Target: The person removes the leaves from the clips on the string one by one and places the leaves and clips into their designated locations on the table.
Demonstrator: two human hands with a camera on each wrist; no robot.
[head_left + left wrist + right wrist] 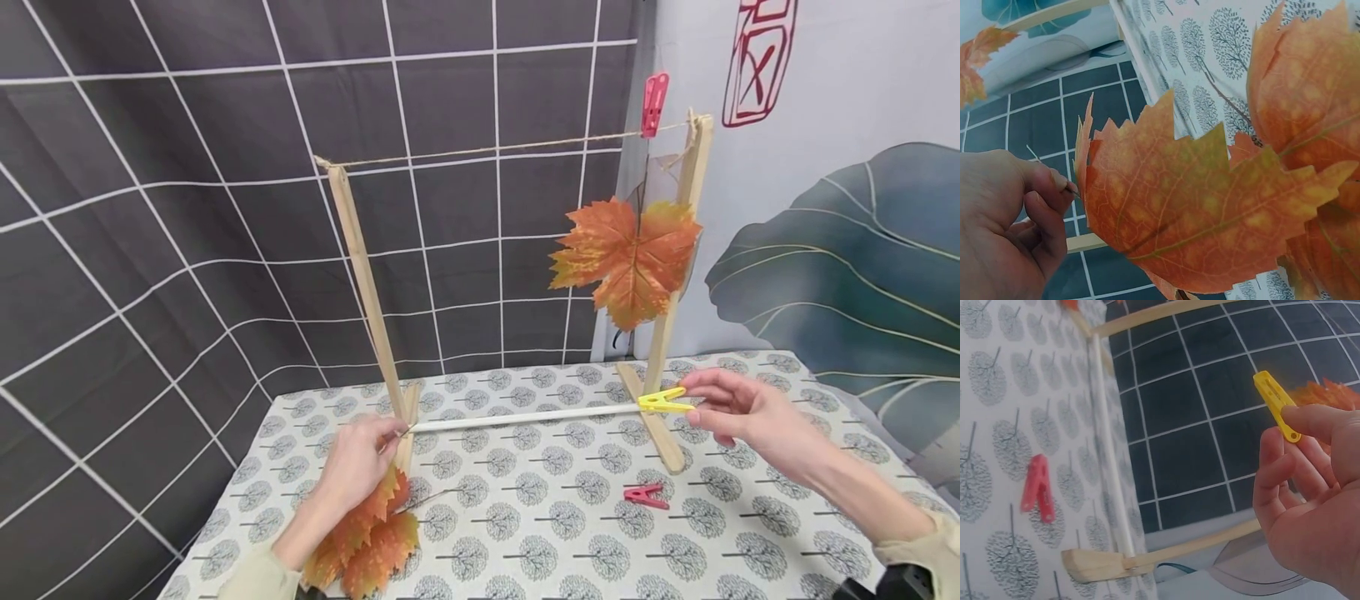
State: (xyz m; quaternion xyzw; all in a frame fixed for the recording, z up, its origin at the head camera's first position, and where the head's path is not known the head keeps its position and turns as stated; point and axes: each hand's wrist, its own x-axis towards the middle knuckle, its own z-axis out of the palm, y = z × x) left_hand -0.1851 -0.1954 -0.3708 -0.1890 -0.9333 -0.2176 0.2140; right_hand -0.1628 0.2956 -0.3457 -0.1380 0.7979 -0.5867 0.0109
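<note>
My left hand [360,462] pinches the thin stem of an orange leaf [367,533] low beside the wooden rack's left post [367,292]; in the left wrist view the fingers [1047,194] grip the stem and the leaf [1197,206] fills the frame. My right hand [742,412] pinches a yellow clothespin [663,402] near the base of the right post [678,250]; the pin [1275,403] sticks up from the fingertips. Another orange leaf [630,254] hangs from the string [487,152] under a red clothespin [654,104].
A second red clothespin [645,496] lies on the tree-patterned tablecloth [540,533], also visible as the red clothespin [1038,490] in the right wrist view. A white crossbar [525,417] joins the rack's feet. A grid-patterned backdrop [187,208] stands behind.
</note>
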